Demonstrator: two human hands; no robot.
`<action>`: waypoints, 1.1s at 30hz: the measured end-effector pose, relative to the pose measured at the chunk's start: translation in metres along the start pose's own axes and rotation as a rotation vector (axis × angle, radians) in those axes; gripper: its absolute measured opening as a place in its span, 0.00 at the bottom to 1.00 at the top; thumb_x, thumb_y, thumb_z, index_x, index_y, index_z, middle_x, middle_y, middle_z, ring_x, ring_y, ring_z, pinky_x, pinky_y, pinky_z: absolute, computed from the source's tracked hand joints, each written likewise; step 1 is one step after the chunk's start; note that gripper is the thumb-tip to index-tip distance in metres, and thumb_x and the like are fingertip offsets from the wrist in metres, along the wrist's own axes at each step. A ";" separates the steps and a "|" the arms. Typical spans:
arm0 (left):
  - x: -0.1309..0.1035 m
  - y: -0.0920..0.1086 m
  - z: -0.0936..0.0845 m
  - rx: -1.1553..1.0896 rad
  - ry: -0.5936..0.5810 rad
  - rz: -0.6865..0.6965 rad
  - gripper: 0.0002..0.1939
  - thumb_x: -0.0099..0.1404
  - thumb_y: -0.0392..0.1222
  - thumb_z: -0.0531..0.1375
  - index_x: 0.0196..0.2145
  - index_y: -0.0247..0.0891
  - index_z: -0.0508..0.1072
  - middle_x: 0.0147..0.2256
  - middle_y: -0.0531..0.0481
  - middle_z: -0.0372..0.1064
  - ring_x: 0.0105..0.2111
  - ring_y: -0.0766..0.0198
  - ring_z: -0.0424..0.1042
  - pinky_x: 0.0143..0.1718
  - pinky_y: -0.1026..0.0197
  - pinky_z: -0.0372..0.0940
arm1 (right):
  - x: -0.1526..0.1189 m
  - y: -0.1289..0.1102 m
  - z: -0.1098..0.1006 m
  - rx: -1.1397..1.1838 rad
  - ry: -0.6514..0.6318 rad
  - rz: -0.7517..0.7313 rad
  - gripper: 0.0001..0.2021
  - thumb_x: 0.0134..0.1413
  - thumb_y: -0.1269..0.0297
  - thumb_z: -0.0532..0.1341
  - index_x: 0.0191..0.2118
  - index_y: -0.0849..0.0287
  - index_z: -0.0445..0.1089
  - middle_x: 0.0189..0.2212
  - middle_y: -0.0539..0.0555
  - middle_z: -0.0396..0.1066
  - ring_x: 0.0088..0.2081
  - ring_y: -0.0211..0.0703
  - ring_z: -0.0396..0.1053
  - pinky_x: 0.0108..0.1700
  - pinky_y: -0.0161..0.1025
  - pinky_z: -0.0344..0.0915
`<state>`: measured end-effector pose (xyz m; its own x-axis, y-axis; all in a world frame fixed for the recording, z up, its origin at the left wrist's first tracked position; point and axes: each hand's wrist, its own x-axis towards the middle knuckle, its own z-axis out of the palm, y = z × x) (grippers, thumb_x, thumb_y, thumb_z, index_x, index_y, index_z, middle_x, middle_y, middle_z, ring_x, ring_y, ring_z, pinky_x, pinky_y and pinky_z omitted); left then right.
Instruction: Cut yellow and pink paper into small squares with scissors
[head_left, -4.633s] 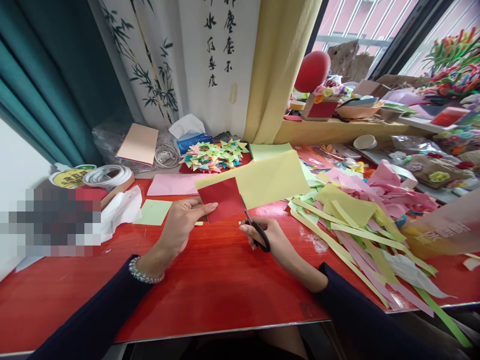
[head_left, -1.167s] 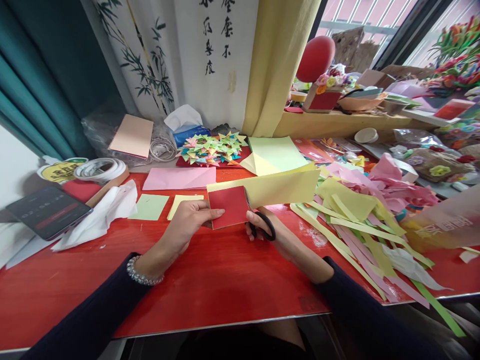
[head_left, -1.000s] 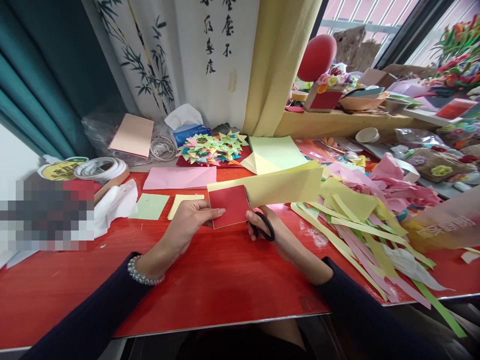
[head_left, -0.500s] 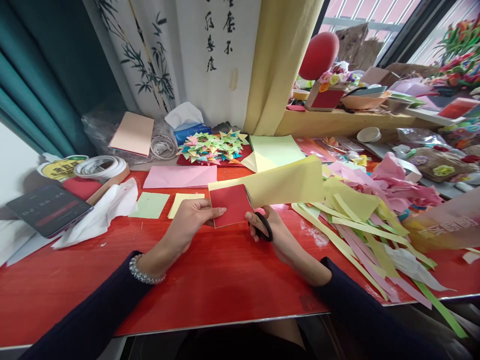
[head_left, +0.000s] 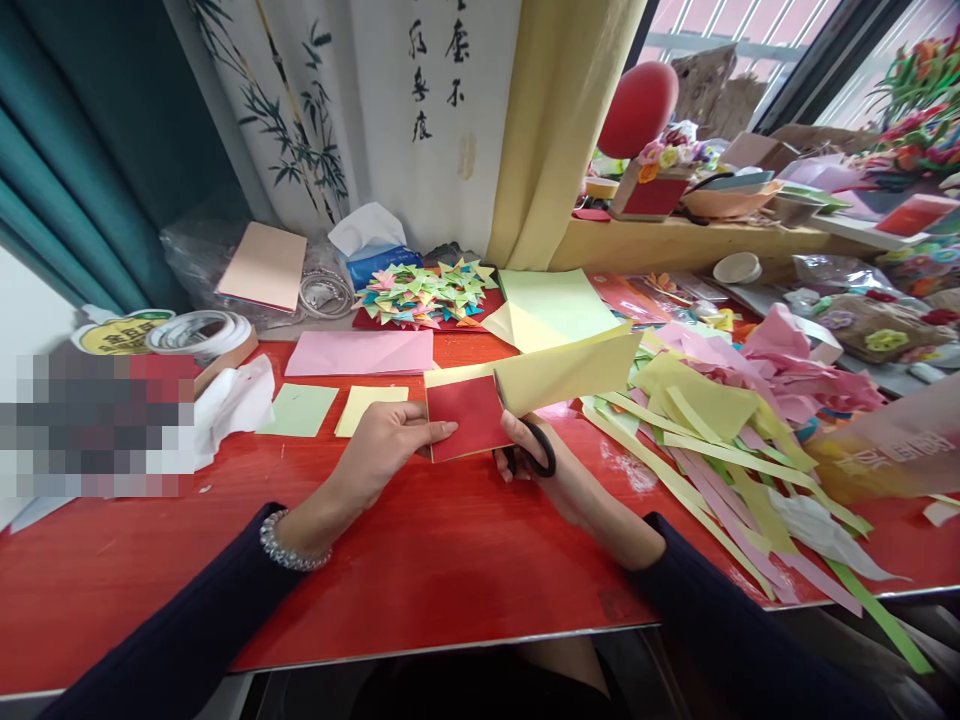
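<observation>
Between thumb and fingers my left hand (head_left: 390, 440) pinches a red square card (head_left: 469, 410) laid over a sheet of yellow paper (head_left: 577, 372). The yellow sheet sticks out above the card and to its right. My right hand (head_left: 536, 445) is closed round the black handles of scissors (head_left: 544, 450). Their blades lie along the card's right edge, partly hidden by the paper. Left of my hands, a green paper square (head_left: 296, 410) and a yellow paper square (head_left: 367, 408) rest on the red table (head_left: 420, 580).
Cut paper strips (head_left: 720, 460) are heaped on the right, beside a translucent bag (head_left: 892, 450). Behind my hands lie a pink sheet (head_left: 360, 353), a pile of folded paper stars (head_left: 427, 295) and a green sheet (head_left: 559, 305). White tissue (head_left: 240, 400) lies left.
The scissors have moved slightly up and right along the card's edge. The yellow sheet's free right end has dropped lower. The card has shifted a little to the right.
</observation>
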<state>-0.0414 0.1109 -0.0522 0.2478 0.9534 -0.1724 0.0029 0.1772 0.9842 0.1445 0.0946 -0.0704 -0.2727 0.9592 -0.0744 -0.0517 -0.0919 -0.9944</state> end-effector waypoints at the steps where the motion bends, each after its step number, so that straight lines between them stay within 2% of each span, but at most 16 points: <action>1: 0.000 0.000 0.000 0.009 -0.006 0.005 0.13 0.51 0.44 0.65 0.34 0.35 0.77 0.32 0.46 0.76 0.31 0.59 0.73 0.36 0.58 0.68 | 0.000 0.001 -0.001 -0.003 -0.008 -0.001 0.18 0.53 0.47 0.54 0.29 0.60 0.62 0.16 0.46 0.61 0.19 0.33 0.56 0.23 0.33 0.51; 5: 0.000 -0.001 0.000 0.052 -0.004 0.019 0.14 0.51 0.45 0.65 0.34 0.34 0.77 0.33 0.45 0.76 0.33 0.56 0.74 0.36 0.56 0.68 | 0.001 0.001 -0.002 -0.013 -0.006 -0.007 0.19 0.53 0.46 0.54 0.30 0.60 0.61 0.17 0.47 0.61 0.20 0.33 0.57 0.24 0.33 0.51; 12: 0.002 -0.004 0.000 0.052 0.012 0.044 0.14 0.51 0.45 0.65 0.34 0.36 0.77 0.32 0.46 0.76 0.31 0.60 0.73 0.34 0.59 0.68 | 0.002 -0.001 0.001 0.035 0.037 0.018 0.19 0.48 0.46 0.59 0.33 0.59 0.59 0.18 0.45 0.60 0.20 0.33 0.57 0.24 0.33 0.55; 19: 0.002 -0.006 -0.001 0.042 0.021 0.041 0.13 0.51 0.43 0.65 0.35 0.36 0.77 0.30 0.48 0.75 0.30 0.61 0.72 0.32 0.60 0.67 | 0.003 0.005 0.003 0.109 0.111 0.039 0.24 0.42 0.50 0.65 0.41 0.57 0.56 0.21 0.44 0.61 0.20 0.33 0.59 0.22 0.32 0.57; 27: 0.000 -0.006 0.003 0.093 -0.015 0.045 0.11 0.52 0.45 0.64 0.33 0.36 0.77 0.31 0.47 0.76 0.31 0.59 0.73 0.34 0.59 0.67 | 0.000 0.000 0.001 0.137 0.020 0.039 0.16 0.50 0.49 0.58 0.29 0.58 0.59 0.19 0.45 0.59 0.20 0.33 0.58 0.23 0.32 0.54; 33: 0.001 -0.008 0.003 0.165 0.007 0.057 0.11 0.52 0.46 0.64 0.30 0.35 0.76 0.29 0.47 0.75 0.28 0.62 0.71 0.30 0.61 0.65 | 0.001 -0.001 0.000 0.127 0.005 0.037 0.17 0.50 0.49 0.59 0.29 0.58 0.59 0.20 0.45 0.58 0.21 0.33 0.57 0.23 0.32 0.54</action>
<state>-0.0378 0.1096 -0.0600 0.2452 0.9625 -0.1162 0.1487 0.0811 0.9856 0.1447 0.0955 -0.0694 -0.2719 0.9558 -0.1116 -0.1634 -0.1602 -0.9735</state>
